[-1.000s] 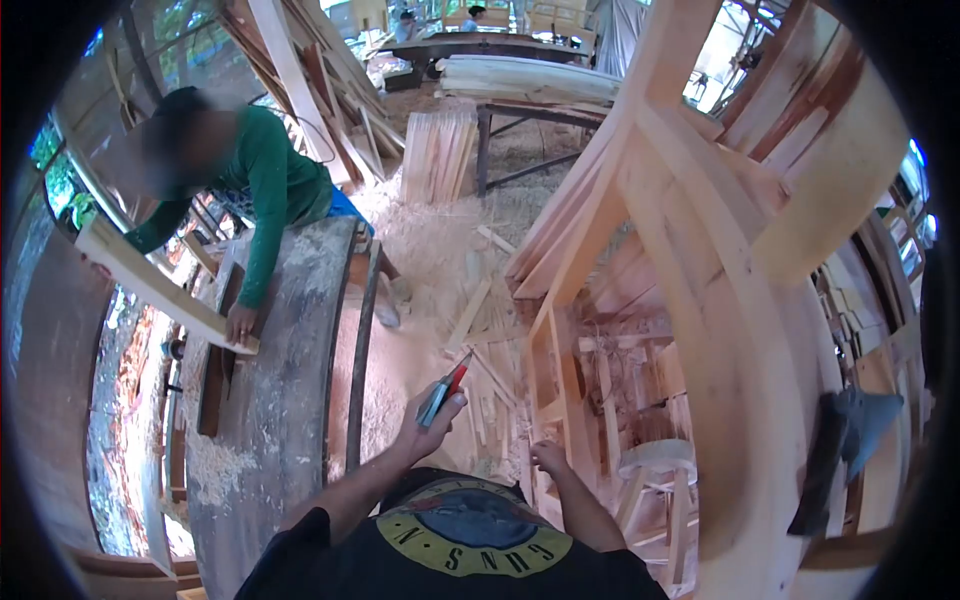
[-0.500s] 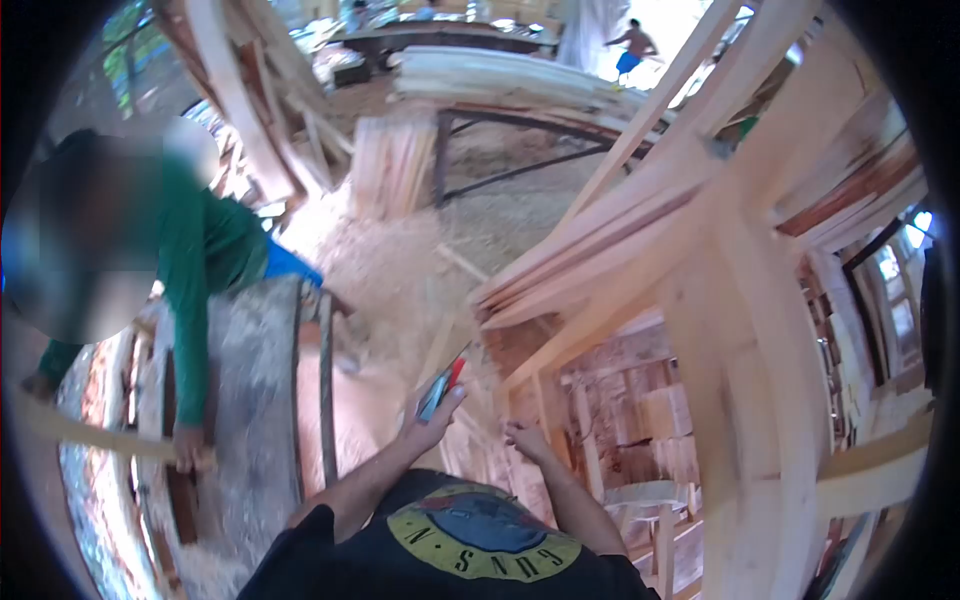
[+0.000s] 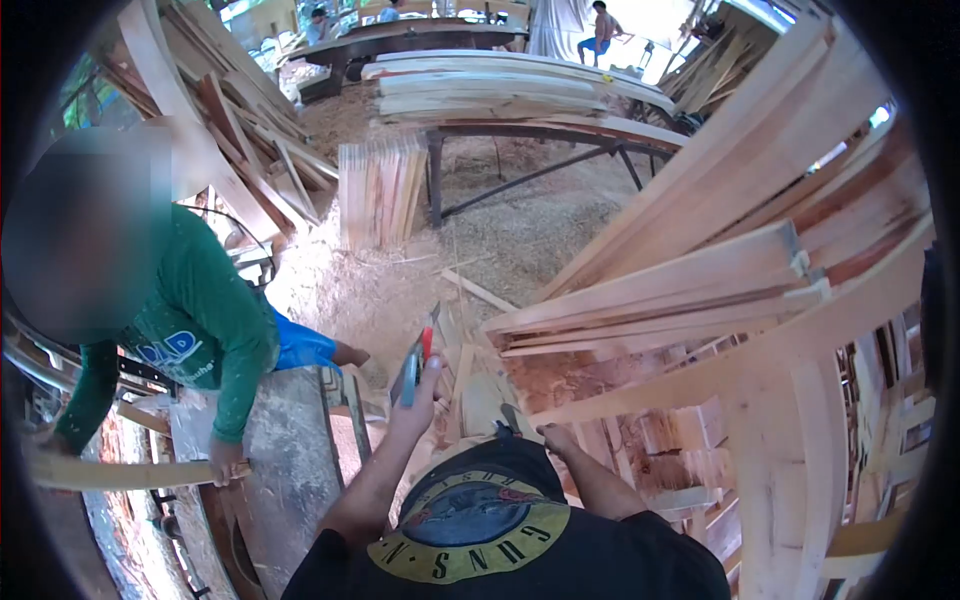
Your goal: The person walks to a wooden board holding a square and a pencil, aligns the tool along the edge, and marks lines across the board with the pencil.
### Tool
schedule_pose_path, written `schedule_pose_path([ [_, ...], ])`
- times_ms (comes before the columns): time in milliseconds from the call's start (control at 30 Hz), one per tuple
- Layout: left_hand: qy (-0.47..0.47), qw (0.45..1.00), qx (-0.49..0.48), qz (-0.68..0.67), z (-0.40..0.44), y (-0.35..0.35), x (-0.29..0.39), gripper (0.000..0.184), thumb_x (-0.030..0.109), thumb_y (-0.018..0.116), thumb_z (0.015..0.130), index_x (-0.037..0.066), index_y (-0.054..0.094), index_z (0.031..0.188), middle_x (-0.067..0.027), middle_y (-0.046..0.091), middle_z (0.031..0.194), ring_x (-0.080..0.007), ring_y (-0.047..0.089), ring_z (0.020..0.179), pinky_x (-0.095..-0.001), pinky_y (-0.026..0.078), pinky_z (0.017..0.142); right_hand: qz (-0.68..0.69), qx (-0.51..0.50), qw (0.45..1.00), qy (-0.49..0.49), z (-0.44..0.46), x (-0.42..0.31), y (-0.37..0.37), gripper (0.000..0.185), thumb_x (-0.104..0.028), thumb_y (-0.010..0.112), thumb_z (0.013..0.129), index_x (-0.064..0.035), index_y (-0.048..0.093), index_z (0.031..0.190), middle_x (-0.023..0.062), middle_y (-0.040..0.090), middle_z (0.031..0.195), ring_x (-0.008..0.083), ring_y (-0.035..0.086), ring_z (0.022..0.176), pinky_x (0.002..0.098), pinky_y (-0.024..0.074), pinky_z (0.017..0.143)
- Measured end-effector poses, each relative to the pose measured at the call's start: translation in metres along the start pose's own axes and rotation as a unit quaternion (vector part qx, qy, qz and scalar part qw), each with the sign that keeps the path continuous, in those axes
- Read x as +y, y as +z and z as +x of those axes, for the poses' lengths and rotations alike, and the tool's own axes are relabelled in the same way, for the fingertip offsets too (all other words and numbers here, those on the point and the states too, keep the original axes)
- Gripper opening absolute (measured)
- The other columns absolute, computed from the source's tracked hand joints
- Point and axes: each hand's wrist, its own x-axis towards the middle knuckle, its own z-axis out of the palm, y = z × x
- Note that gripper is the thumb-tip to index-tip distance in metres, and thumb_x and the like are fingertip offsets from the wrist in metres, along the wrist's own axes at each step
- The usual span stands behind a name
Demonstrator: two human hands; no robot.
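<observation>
Near left of centre, your left hand (image 3: 418, 400) is gripping the pointed red-and-teal tool (image 3: 411, 376), its tip sensibly aiming away; your right hand (image 3: 557, 439) is hanging near the board (image 3: 650, 392), its grip unclear.

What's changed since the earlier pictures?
The view has turned right; the co-worker in the green shirt shows larger, their pale wooden board nearly level instead of slanting. The red and teal tool stands steeper in view. It stays in the left hand; whether the right hand grips anything is unclear.
</observation>
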Motion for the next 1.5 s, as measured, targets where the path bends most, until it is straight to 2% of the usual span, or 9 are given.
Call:
schedule_pose_path([
  [167, 0.005, 0.998, 0.063, -0.001, 0.061, -0.035, 0.011, 0.042, 0.040, 0.063, 0.104, 0.003, 0.069, 0.125, -0.0048, 0.076, 0.099, -0.0096, 0.059, 0.064, -0.0281, 0.052, 0.062, 0.061, -0.065, 0.996, -0.027, 0.050, -0.083, -0.003, 0.050, -0.047, 0.054, 0.098, -0.0002, 0.073, 0.098, 0.0151, 0.071, 0.079, 0.0275, 0.067, 0.059, 0.0413, 0.0564, 0.062],
  [300, 0.011, 0.992, 0.125, -0.020, 0.117, -0.053, 0.013, 0.041, 0.043, 0.064, 0.103, 0.005, 0.073, 0.117, -0.0049, 0.073, 0.092, -0.0112, 0.059, 0.067, -0.0290, 0.051, 0.063, -0.108, -0.027, 0.983, -0.149, 0.132, -0.162, -0.013, 0.042, -0.044, 0.062, 0.095, -0.0057, 0.075, 0.106, 0.0086, 0.068, 0.072, 0.0199, 0.061, 0.055, 0.0354, 0.0517, 0.051],
  [400, -0.040, 0.991, 0.128, -0.027, 0.170, -0.066, 0.006, 0.041, 0.041, 0.064, 0.104, 0.005, 0.071, 0.122, -0.0005, 0.064, 0.077, -0.0087, 0.057, 0.069, -0.0279, 0.048, 0.064, -0.103, -0.065, 0.982, -0.145, 0.182, -0.231, -0.031, 0.042, -0.042, 0.061, 0.093, -0.0038, 0.074, 0.106, 0.0108, 0.071, 0.077, 0.0204, 0.065, 0.060, 0.0357, 0.0521, 0.053],
  [867, 0.009, 0.979, 0.187, -0.076, 0.525, -0.051, 0.071, 0.034, 0.034, 0.059, 0.107, 0.002, 0.068, 0.114, -0.0039, 0.069, 0.085, -0.0064, 0.053, 0.060, -0.0254, 0.045, 0.054, -0.239, -0.081, 0.953, -0.169, 0.432, -0.457, -0.175, 0.035, -0.033, 0.061, 0.092, -0.0044, 0.073, 0.108, 0.0148, 0.073, 0.084, 0.0245, 0.073, 0.076, 0.0398, 0.0586, 0.067],
  [933, 0.038, 0.971, 0.216, -0.093, 0.548, -0.058, 0.076, 0.031, 0.029, 0.060, 0.106, 0.002, 0.069, 0.116, -0.0038, 0.069, 0.083, -0.0064, 0.053, 0.056, -0.0248, 0.044, 0.052, -0.271, -0.073, 0.914, -0.293, 0.460, -0.472, -0.195, 0.028, -0.029, 0.059, 0.093, -0.0052, 0.074, 0.097, 0.0145, 0.072, 0.084, 0.0249, 0.073, 0.073, 0.0401, 0.0584, 0.070],
  [1000, 0.027, 0.969, 0.231, -0.080, 0.567, -0.070, 0.075, 0.030, 0.027, 0.061, 0.105, 0.001, 0.068, 0.119, -0.0041, 0.069, 0.084, -0.0066, 0.052, 0.054, -0.0249, 0.044, 0.051, -0.160, -0.094, 0.948, -0.260, 0.474, -0.489, -0.201, 0.024, -0.026, 0.059, 0.094, -0.0055, 0.072, 0.095, 0.0136, 0.071, 0.085, 0.0253, 0.072, 0.072, 0.0404, 0.0582, 0.067],
  [1067, 0.023, 0.967, 0.243, -0.066, 0.583, -0.087, 0.081, 0.033, 0.024, 0.062, 0.104, 0.000, 0.067, 0.125, -0.0047, 0.070, 0.085, -0.0064, 0.051, 0.051, -0.0251, 0.043, 0.048, 0.097, -0.125, 0.986, -0.042, 0.459, -0.526, -0.197, 0.019, -0.023, 0.060, 0.095, -0.0053, 0.067, 0.100, 0.0120, 0.069, 0.089, 0.0255, 0.072, 0.074, 0.0408, 0.0581, 0.061],
  [1267, 0.043, 0.950, 0.302, -0.062, 0.634, -0.138, 0.088, 0.035, 0.024, 0.062, 0.103, 0.000, 0.065, 0.127, -0.0062, 0.070, 0.085, -0.0071, 0.053, 0.051, -0.0251, 0.043, 0.047, 0.019, -0.193, 0.981, 0.010, 0.496, -0.526, -0.152, 0.021, -0.022, 0.060, 0.097, -0.0050, 0.064, 0.109, 0.0115, 0.068, 0.102, 0.0277, 0.073, 0.080, 0.0429, 0.0580, 0.060],
  [1500, 0.044, 0.908, 0.411, -0.074, 0.724, -0.242, 0.062, 0.030, 0.029, 0.064, 0.103, 0.000, 0.064, 0.112, -0.0098, 0.073, 0.090, -0.0092, 0.057, 0.055, -0.0283, 0.045, 0.047, 0.032, -0.254, 0.966, 0.039, 0.510, -0.602, -0.131, 0.018, -0.020, 0.065, 0.093, -0.0056, 0.067, 0.103, 0.0080, 0.067, 0.091, 0.0217, 0.071, 0.074, 0.0371, 0.0549, 0.056],
])
